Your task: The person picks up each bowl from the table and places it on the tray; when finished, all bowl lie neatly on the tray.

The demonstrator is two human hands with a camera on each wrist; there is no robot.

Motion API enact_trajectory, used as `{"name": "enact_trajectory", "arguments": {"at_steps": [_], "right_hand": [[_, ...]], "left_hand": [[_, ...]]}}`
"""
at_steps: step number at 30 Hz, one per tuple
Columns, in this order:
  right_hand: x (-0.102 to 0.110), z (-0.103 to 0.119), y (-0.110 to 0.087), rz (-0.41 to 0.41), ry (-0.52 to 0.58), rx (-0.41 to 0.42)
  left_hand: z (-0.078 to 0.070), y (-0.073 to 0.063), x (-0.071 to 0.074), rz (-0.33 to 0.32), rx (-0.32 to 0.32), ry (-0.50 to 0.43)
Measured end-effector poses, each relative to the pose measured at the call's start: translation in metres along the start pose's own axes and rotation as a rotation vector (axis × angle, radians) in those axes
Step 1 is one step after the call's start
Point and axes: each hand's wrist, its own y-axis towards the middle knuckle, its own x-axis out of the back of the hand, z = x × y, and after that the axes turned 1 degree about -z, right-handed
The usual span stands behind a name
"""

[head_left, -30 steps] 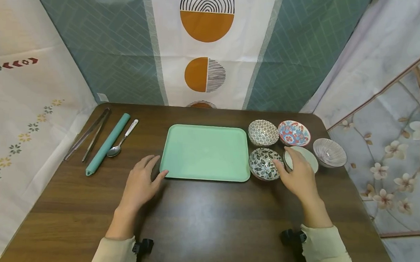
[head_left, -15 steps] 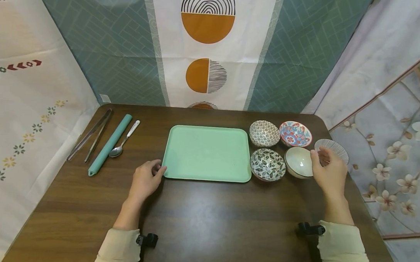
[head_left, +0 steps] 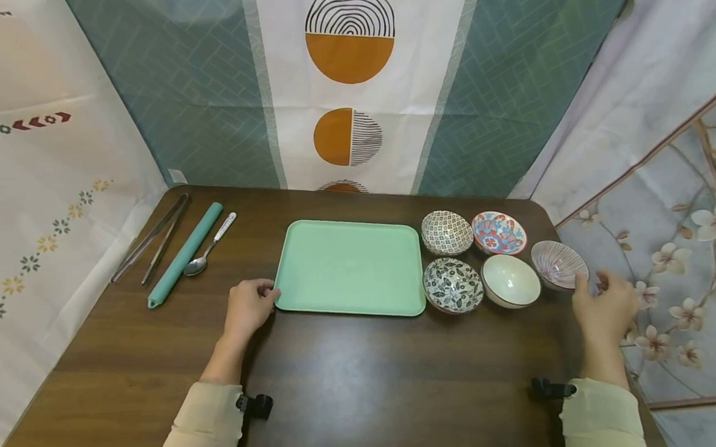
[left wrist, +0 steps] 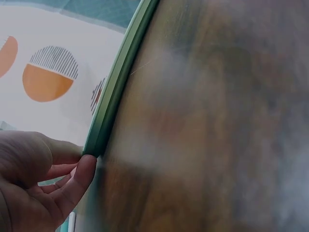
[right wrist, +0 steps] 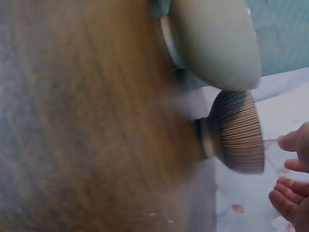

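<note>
At the near left corner of the light green tray (head_left: 348, 270), my left hand (head_left: 250, 306) pinches the rim. The left wrist view shows the thumb (left wrist: 83, 169) against the tray's edge (left wrist: 108, 104). My right hand (head_left: 606, 303) is beside the striped bowl (head_left: 559, 264), at its right front. Its fingers (right wrist: 289, 195) are loosely bent and stand apart from the bowl's ribbed wall (right wrist: 239, 133) in the right wrist view. Left of that bowl stands a plain cream bowl (head_left: 511, 281).
Between tray and cream bowl sits a black leaf-patterned bowl (head_left: 453, 286). Behind are a lattice-patterned bowl (head_left: 447, 233) and a red-blue flowered bowl (head_left: 500, 233). To the left lie metal tongs (head_left: 151, 240), a green rod (head_left: 184, 256) and a spoon (head_left: 211, 245) on the wooden table (head_left: 364, 388).
My right hand has moved rightward from over the cream bowl, past the striped bowl, to its right side. My left hand has closed on the tray's corner. The bowls stay in place.
</note>
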Motion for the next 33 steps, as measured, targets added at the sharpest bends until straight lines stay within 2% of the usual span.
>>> {"name": "enact_trajectory", "arguments": {"at_steps": [2, 7, 9, 15, 17, 21, 24, 29, 33], "right_hand": [[-0.002, -0.007, 0.000, 0.014, -0.025, -0.002], [-0.008, -0.018, 0.000, 0.132, -0.021, -0.115], [-0.011, -0.021, 0.002, 0.150, -0.022, -0.150], [-0.018, -0.027, 0.010, 0.185, -0.016, -0.188], [-0.020, -0.029, 0.013, 0.206, 0.025, -0.233], [-0.020, -0.031, 0.017, 0.276, 0.288, -0.392], [-0.018, -0.030, 0.017, 0.292, 0.460, -0.492], [-0.007, -0.021, 0.019, 0.244, 0.514, -0.545], [0.006, -0.001, 0.025, 0.200, 0.646, -0.609]], "left_hand": [[0.001, -0.002, 0.001, 0.018, 0.024, -0.028], [0.003, -0.006, 0.001, 0.046, 0.056, -0.083], [0.004, -0.007, 0.001, 0.049, 0.057, -0.082], [0.006, -0.009, 0.003, 0.055, 0.047, -0.085], [0.006, -0.009, 0.003, 0.057, 0.043, -0.083], [0.005, -0.010, 0.004, 0.069, 0.025, -0.073], [0.004, -0.012, 0.005, 0.078, 0.019, -0.063], [0.004, -0.014, 0.005, 0.079, 0.026, -0.062], [0.004, -0.014, 0.006, 0.077, 0.016, -0.060]]}}
